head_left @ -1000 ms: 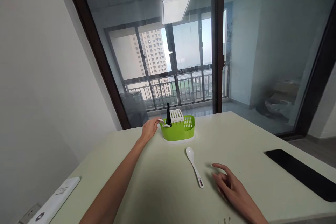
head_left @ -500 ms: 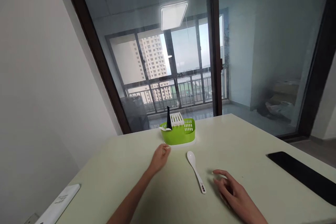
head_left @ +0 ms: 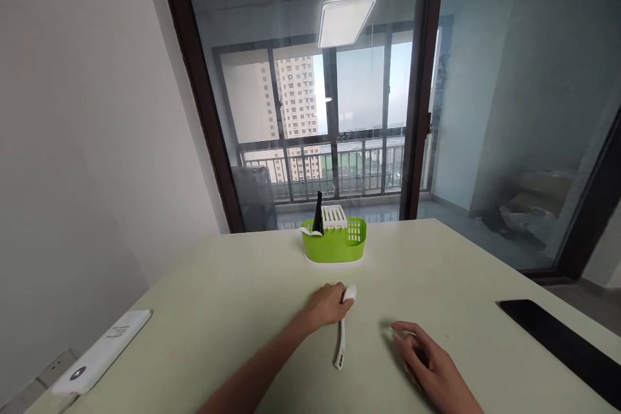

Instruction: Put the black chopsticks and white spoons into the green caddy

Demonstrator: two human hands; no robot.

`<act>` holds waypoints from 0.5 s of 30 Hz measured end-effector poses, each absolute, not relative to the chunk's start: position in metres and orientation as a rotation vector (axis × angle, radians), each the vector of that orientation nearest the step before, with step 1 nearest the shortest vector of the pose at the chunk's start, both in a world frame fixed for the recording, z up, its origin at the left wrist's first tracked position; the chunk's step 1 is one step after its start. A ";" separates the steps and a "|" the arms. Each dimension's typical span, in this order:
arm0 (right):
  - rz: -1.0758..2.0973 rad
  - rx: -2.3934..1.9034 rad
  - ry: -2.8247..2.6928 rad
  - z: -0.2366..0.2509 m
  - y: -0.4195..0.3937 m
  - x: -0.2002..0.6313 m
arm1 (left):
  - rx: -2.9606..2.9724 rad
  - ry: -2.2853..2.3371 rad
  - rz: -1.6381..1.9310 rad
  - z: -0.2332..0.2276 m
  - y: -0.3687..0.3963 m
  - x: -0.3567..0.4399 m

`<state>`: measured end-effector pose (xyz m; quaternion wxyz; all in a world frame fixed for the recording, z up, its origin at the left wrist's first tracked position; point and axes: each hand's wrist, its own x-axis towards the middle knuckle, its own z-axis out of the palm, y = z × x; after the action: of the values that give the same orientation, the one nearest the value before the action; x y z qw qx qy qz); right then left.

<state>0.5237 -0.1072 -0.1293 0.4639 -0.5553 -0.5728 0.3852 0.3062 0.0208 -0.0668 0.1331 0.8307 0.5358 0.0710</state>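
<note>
My left hand (head_left: 328, 304) is closed around a white spoon (head_left: 341, 344), gripping it just below the bowl. The spoon's bowl points away from me and its handle end, with small dark marks, points toward me. To the right, my right hand (head_left: 423, 357) hovers by the table with fingers curled and apart, holding nothing. Beyond both hands stands a green utensil basket (head_left: 334, 249) on a white base. Black chopsticks (head_left: 318, 215) and a white spoon (head_left: 311, 232) rest in its left part, beside a white slotted holder (head_left: 334, 217).
A white power strip or box-like device (head_left: 104, 352) with a cable lies at the table's left edge. On the right lies a long black flat object (head_left: 557, 339). The pale table (head_left: 233, 272) meets a wall at left and a dark-framed glass door behind.
My left hand has moved right and closed on the spoon, which has turned and shifted slightly left. My right hand has barely moved. The view has tilted a little.
</note>
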 end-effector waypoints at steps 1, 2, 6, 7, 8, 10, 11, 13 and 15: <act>0.931 -1.370 -1.403 -0.130 -0.107 0.523 | 2.415 1.533 0.203 -0.059 0.021 0.297; 0.919 -1.374 -1.402 -0.131 -0.107 0.523 | 2.424 1.515 0.205 -0.049 0.021 0.287; 0.915 -1.368 -1.410 -0.136 -0.105 0.521 | 2.429 1.417 0.420 0.013 0.022 0.256; 0.917 -1.366 -1.411 -0.137 -0.105 0.522 | 2.386 1.396 0.539 0.031 0.021 0.250; 0.917 -1.366 -1.412 -0.139 -0.104 0.522 | 2.341 1.381 0.651 0.050 0.021 0.244; 0.923 -1.367 -1.421 -0.141 -0.103 0.523 | 2.317 1.395 0.949 0.085 0.021 0.235; 0.930 -1.366 -1.429 -0.142 -0.102 0.524 | 2.324 1.418 1.116 0.100 0.022 0.231; 0.946 -1.363 -1.439 -0.143 -0.102 0.526 | 2.357 1.449 1.359 0.124 0.029 0.224; 0.949 -1.366 -1.437 -0.143 -0.102 0.527 | 2.408 1.478 1.448 0.139 0.043 0.219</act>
<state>0.5270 -0.1019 -0.1433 0.4543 -0.5536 -0.5825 0.3845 0.2186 0.0433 0.1389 -0.0166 0.7583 0.4655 0.4562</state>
